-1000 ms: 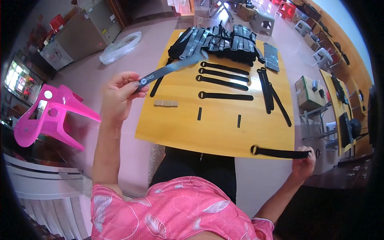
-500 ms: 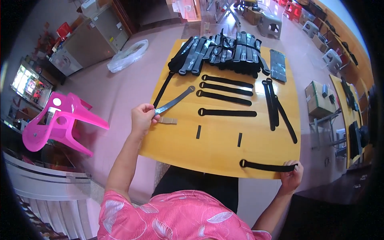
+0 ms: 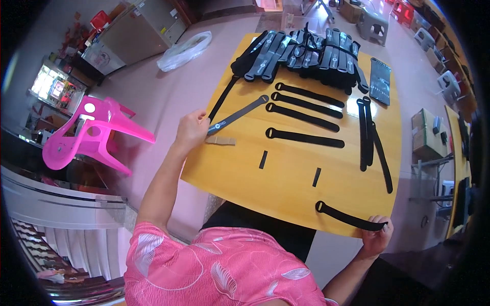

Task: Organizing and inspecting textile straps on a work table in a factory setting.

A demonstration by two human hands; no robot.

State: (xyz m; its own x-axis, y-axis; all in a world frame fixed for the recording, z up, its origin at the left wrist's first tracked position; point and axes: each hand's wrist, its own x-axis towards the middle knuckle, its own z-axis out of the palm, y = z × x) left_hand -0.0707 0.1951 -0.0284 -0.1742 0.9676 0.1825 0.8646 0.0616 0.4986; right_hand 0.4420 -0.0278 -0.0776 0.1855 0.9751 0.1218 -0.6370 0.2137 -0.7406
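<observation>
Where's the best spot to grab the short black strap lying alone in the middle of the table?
Probably the plain tail end of the middle strap, coming from the right: it lies flat, crosswise, with its ringed end left, and bare table around it.

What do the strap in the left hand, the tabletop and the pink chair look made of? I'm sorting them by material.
Strap in the left hand: looks like a flat grey woven or hook-and-loop band, matte and flexible; the exact fabric cannot be told. Tabletop: wood or wood laminate, yellow-brown with faint grain and a slight sheen. Pink chair: moulded plastic, smooth, glossy, one uniform colour.
</observation>
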